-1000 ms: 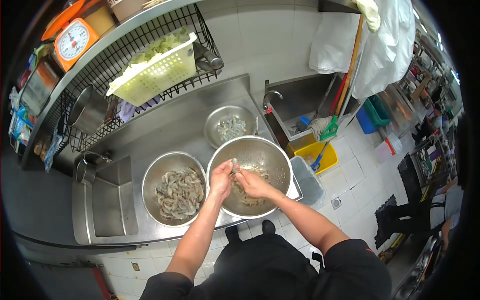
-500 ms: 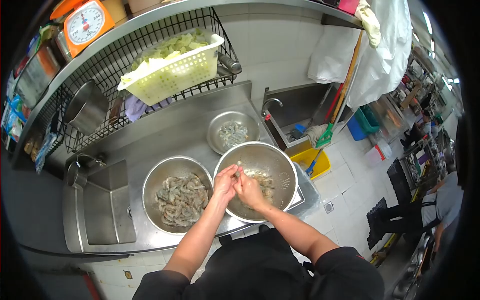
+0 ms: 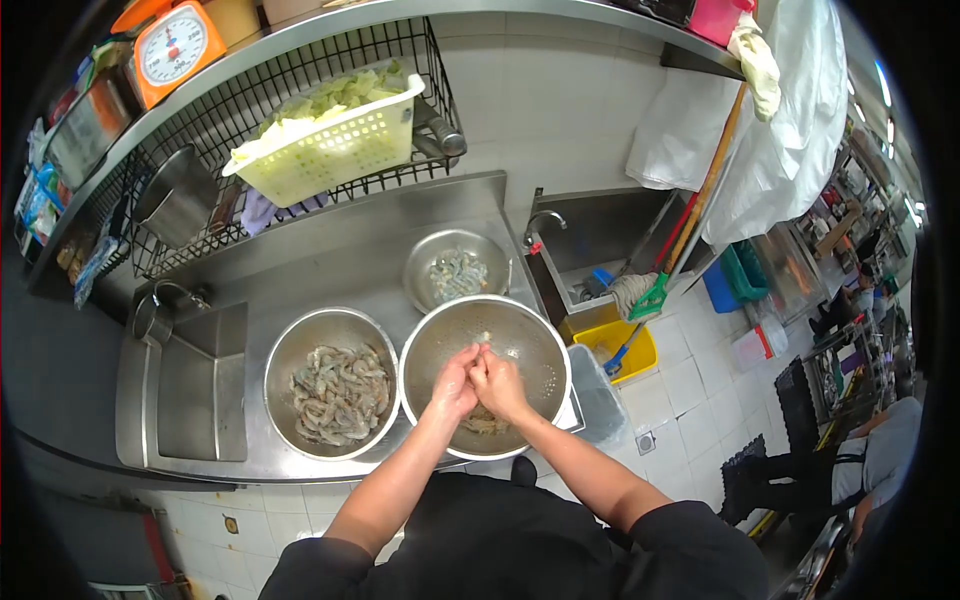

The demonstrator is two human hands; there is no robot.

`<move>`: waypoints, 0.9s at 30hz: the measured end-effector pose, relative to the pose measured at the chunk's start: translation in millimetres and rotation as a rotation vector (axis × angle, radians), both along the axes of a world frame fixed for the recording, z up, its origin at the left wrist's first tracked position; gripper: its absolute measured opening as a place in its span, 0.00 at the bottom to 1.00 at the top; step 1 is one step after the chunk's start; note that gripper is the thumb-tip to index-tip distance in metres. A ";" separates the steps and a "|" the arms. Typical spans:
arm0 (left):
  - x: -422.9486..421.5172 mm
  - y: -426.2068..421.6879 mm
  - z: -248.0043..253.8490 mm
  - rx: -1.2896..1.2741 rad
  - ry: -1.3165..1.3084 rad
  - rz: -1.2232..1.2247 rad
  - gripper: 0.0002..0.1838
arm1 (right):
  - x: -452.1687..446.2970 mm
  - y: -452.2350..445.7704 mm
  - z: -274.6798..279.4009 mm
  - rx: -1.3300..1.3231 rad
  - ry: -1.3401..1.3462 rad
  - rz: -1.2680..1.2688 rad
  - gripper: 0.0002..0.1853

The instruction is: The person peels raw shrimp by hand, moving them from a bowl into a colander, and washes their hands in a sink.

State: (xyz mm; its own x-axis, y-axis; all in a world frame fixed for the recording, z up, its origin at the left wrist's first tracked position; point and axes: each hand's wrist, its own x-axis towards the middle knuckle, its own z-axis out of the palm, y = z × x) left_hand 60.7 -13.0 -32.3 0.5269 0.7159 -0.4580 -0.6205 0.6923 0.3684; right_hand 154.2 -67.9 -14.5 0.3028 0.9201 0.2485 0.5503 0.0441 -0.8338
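My left hand (image 3: 455, 382) and my right hand (image 3: 498, 384) meet over a large perforated steel bowl (image 3: 545, 348), thumbs and fingers closed together. Between them they pinch a shrimp (image 3: 485, 338), mostly covered by the fingers; only a pale tip shows. Brownish shrimp shells (image 3: 484, 422) lie in the bowl below. To the left, a second steel bowl (image 3: 276, 400) holds a pile of grey whole shrimp (image 3: 340, 397). Behind, a smaller steel bowl (image 3: 418, 262) contains peeled, bluish shrimp (image 3: 458, 274).
A sink (image 3: 202, 390) lies at the counter's left. Above hang a wire rack (image 3: 345, 45) and a basket of cut greens (image 3: 330, 155). A mop sink (image 3: 590, 240), yellow bucket (image 3: 640, 350) and clear bin (image 3: 598, 400) stand right. A co-worker (image 3: 880, 450) is far right.
The view has shifted slightly, so the bowls appear further left. Both hands stay together over the perforated bowl, and the shrimp is more covered by the fingers.
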 end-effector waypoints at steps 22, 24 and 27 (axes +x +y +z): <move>-18.3 25.6 19.7 0.603 0.676 -0.284 0.19 | 41.7 -20.8 -1.6 -0.428 -0.584 0.267 0.19; -18.6 14.9 22.3 0.620 0.691 -0.292 0.20 | 40.0 -2.5 4.5 -0.033 -0.106 0.124 0.15; -15.4 0.9 31.5 0.730 0.752 -0.228 0.18 | 34.9 6.3 21.0 0.017 -0.087 0.193 0.09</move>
